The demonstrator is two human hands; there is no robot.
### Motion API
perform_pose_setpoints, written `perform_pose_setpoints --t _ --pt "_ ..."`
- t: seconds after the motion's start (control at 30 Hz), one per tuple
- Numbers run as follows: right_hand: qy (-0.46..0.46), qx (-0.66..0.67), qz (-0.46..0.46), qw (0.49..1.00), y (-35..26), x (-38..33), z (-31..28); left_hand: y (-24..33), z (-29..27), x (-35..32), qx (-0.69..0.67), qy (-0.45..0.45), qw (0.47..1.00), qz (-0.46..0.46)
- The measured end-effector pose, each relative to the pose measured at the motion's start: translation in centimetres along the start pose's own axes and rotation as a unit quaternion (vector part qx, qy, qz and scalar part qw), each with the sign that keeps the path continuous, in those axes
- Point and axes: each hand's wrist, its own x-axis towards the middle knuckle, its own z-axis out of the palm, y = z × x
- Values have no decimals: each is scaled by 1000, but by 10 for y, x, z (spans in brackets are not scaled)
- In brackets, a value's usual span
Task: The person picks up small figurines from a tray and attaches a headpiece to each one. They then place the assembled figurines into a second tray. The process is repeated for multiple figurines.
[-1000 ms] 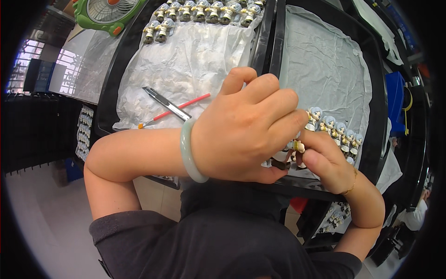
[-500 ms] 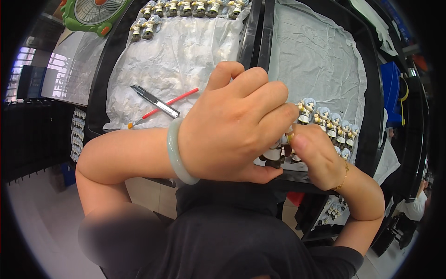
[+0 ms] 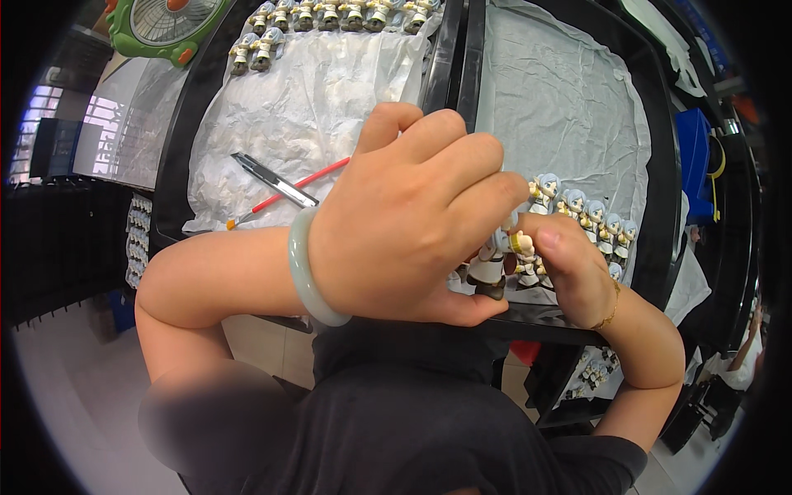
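Observation:
My left hand (image 3: 408, 227), with a pale green bangle at its wrist, is closed around a small figurine (image 3: 488, 271). The figurine has a white outfit and dark brown boots, and its boots rest by my left thumb. Its upper part is largely hidden behind my left fingers. My right hand (image 3: 571, 268), with a thin gold bracelet, is closed on the figurine's upper part from the right. Its thumb and index finger press beside a small yellow-and-white part. Several blue-haired figurines (image 3: 592, 216) stand just beyond my right hand on the paper.
Two black trays lined with crumpled white paper (image 3: 569, 99) lie side by side. On the left one are a utility knife (image 3: 272, 178), a red-handled brush (image 3: 309, 178) and more figurines (image 3: 330, 13) along the far edge. A green fan (image 3: 169, 25) stands far left; a blue bin (image 3: 697, 169) sits right.
My left hand has shifted slightly left, and more of the held figurine shows between my hands. My right thumb and index finger have changed position on it.

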Motion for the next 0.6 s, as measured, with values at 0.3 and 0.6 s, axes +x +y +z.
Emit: perform_pose_setpoints --t 0.3,0.6 --pt "-31 144 50 988 4 10 -6 -13 -12 12 17 -40 999 17" --pt "332 -167 -158 915 -101 -70 -85 -26 0 -9 -31 -5 996 81"
